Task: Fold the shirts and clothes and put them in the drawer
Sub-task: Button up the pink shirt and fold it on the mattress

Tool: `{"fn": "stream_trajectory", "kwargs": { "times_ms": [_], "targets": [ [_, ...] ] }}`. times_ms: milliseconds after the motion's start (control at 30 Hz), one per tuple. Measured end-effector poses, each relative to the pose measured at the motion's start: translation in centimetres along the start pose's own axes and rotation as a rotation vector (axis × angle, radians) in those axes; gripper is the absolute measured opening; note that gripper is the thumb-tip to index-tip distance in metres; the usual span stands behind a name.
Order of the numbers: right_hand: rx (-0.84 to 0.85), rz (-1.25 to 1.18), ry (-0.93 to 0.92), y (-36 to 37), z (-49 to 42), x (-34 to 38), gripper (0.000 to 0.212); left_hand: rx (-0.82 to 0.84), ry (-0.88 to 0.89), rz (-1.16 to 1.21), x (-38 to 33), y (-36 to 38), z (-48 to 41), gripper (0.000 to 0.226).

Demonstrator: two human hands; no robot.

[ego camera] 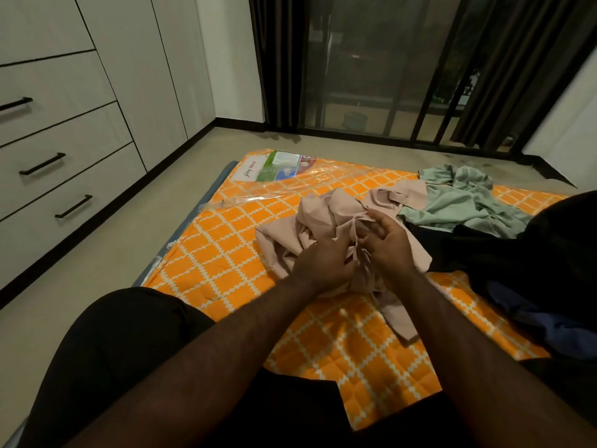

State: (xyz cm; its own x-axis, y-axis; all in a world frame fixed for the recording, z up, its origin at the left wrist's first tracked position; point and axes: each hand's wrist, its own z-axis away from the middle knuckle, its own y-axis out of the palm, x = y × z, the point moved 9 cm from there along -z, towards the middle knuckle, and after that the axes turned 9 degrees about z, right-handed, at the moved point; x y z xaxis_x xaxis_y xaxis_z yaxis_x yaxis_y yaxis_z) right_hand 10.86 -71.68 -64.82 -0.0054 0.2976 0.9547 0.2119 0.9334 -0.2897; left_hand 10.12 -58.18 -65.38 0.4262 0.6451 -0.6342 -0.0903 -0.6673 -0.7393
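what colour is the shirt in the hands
Pale pink-beige shirt, crumpled on the orange checked mattress; seen in the head view.

Orange mattress (pixel 223 253) with white lattice; pale pink shirt (pixel 326 218), mint garment (pixel 462 202), perhaps navy cloth (pixel 542 321).

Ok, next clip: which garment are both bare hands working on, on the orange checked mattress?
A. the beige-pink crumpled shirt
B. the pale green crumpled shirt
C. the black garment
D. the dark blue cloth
A: the left hand and the right hand both grip the beige-pink crumpled shirt, while the pale green crumpled shirt lies untouched beyond it.
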Motion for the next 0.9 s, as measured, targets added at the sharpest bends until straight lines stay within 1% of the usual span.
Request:
{"fn": "stream_trajectory", "kwargs": {
  "times_ms": [100, 167, 233, 267, 300, 400, 467, 533, 600, 700, 733, 800, 900],
  "targets": [
    [-0.026, 0.257, -0.083, -0.1, 0.5, 0.9, 0.055, -0.061, -0.11, 0.214, 0.9, -0.9, -0.2, 0.037],
    [-0.089, 0.386, -0.141, -0.5, 1.0, 2.0, 0.052, -0.105, -0.194, 0.253, 1.9, -1.7, -0.3, 0.028],
    [-0.097, 0.416, -0.157, -0.4, 1.6, 2.6, 0.054, -0.115, -0.211, 0.287, 2.4, -1.8, -0.2, 0.022],
    [-0.066, 0.402, -0.151, 0.0, 1.8, 2.6, 0.056, -0.112, -0.203, 0.326, 2.4, -1.6, -0.1, 0.019],
    [-0.015, 0.381, -0.143, 0.5, 1.9, 2.3, 0.059, -0.1, -0.191, 0.376, 2.3, -1.4, 0.0, 0.02],
    [0.151, 0.336, -0.141, 2.1, 2.2, 1.6, 0.08, -0.047, -0.168, 0.528, 2.5, -0.7, 0.2, 0.041],
    [0.2, 0.379, -0.161, 2.5, 2.2, 1.6, 0.091, -0.03, -0.211, 0.602, 3.2, -0.3, 0.2, 0.042],
    [0.209, 0.441, -0.216, 2.7, 2.4, 1.9, 0.093, -0.051, -0.284, 0.682, 4.5, 0.2, 0.0, 0.048],
    [0.132, 0.505, -0.29, 2.4, 2.8, 2.3, 0.083, -0.092, -0.329, 0.739, 5.2, 0.2, -0.2, 0.044],
    [-0.1, 0.606, -0.346, 1.2, 3.0, 2.6, 0.054, -0.162, -0.362, 0.908, 5.0, -0.3, -0.2, 0.032],
    [-0.136, 0.648, -0.33, 1.0, 3.1, 2.6, 0.046, -0.177, -0.374, 0.967, 5.0, -0.4, -0.2, 0.031],
    [-0.118, 0.77, -0.283, 1.3, 3.1, 2.2, 0.034, -0.219, -0.39, 1.053, 5.0, -1.1, -0.1, 0.03],
    [-0.02, 0.907, -0.194, 2.0, 3.4, 1.0, 0.016, -0.25, -0.371, 1.129, 4.8, -1.8, 0.1, 0.028]
  ]
}}
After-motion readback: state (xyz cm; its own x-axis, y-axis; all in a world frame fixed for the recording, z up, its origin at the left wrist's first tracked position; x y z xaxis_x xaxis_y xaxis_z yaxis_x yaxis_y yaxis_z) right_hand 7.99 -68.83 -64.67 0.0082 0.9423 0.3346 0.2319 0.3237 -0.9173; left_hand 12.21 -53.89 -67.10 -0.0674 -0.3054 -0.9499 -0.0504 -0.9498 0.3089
